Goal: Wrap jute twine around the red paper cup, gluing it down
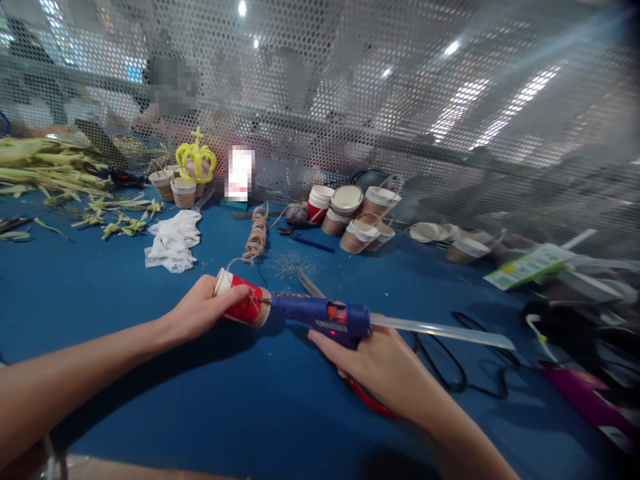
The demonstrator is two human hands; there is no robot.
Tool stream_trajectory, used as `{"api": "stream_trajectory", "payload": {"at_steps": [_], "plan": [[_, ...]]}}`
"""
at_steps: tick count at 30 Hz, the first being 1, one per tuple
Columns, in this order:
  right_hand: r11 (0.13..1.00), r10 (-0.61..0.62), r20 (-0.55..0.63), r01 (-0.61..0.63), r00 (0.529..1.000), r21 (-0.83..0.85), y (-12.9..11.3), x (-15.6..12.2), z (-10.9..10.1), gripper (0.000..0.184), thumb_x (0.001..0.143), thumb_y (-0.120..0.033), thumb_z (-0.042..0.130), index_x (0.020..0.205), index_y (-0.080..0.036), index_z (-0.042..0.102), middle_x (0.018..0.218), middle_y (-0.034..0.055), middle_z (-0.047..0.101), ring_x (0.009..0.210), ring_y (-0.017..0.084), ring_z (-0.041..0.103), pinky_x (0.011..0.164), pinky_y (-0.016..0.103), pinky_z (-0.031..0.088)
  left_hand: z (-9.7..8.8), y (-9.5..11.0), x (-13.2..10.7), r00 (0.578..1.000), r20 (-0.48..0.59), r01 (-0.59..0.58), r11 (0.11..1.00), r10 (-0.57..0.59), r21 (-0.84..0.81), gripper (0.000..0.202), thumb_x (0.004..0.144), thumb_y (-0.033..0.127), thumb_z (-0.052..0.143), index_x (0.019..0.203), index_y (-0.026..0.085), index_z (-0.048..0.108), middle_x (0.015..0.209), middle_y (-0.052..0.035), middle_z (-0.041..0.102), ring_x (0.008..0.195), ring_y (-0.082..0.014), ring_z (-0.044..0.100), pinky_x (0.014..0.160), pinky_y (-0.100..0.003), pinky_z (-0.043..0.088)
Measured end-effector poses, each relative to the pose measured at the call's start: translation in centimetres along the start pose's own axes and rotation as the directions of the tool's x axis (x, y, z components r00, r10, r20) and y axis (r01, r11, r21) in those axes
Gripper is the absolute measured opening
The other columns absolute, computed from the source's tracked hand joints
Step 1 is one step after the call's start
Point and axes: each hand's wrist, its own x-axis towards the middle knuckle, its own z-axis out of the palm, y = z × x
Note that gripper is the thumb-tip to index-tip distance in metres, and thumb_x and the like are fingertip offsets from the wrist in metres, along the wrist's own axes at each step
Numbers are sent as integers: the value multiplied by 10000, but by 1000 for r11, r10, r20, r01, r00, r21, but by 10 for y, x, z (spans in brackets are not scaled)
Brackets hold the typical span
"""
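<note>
My left hand point(200, 308) is wrapped round a red and white paper cup point(246, 305), tipped on its side above the blue table. Twine covers the cup's base end, and a strand runs from the cup to a twine bundle point(257, 233) behind it. In my right hand point(377, 360) is a blue hot glue gun point(320, 313) with its red light lit and a long clear glue stick point(440, 328) out of the back. The gun's nozzle is at the cup's side; whether it touches is hard to tell. Scissors point(311, 285) lie partly hidden behind the gun.
Several twine-wrapped cups point(359, 235) stand at the back beside blue-handled pliers point(310, 241). A crumpled white cloth point(175, 240), a yellow crown point(197, 160) and husk strips point(45, 163) are at left. A black cable point(450, 383) and purple object point(585, 400) lie right. Perforated metal mesh point(320, 87) borders the table.
</note>
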Motion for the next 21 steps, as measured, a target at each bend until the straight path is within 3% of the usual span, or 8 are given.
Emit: {"api": "stream_trajectory", "payload": {"at_steps": [5, 15, 21], "plan": [[999, -43, -18, 42, 999, -28, -1, 0, 0, 170, 759, -322, 507, 642, -200, 516, 410, -64, 487, 384, 99, 469, 439, 220, 385, 0, -1, 1, 1000, -10, 10, 1000, -10, -12, 381, 735, 388, 477, 821, 69, 667, 634, -62, 653, 566, -159, 546, 484, -220, 382], [993, -99, -13, 98, 995, -64, -4, -3, -1, 207, 757, -294, 486, 570, -208, 460, 426, -64, 470, 422, 98, 448, 473, 222, 384, 0, 1, 1, 1000, 9, 26, 1000, -25, -14, 359, 724, 380, 476, 741, 76, 667, 612, -69, 657, 545, -156, 545, 502, -237, 398], [980, -151, -30, 146, 988, -134, -3, -1, -3, 197, 763, -293, 456, 591, -203, 489, 557, -30, 547, 520, 116, 480, 536, 235, 405, 1, 2, 1, 999, 18, 31, 999, -30, -40, 355, 721, 357, 473, 804, 75, 673, 628, -71, 669, 594, -174, 573, 527, -246, 414]]}}
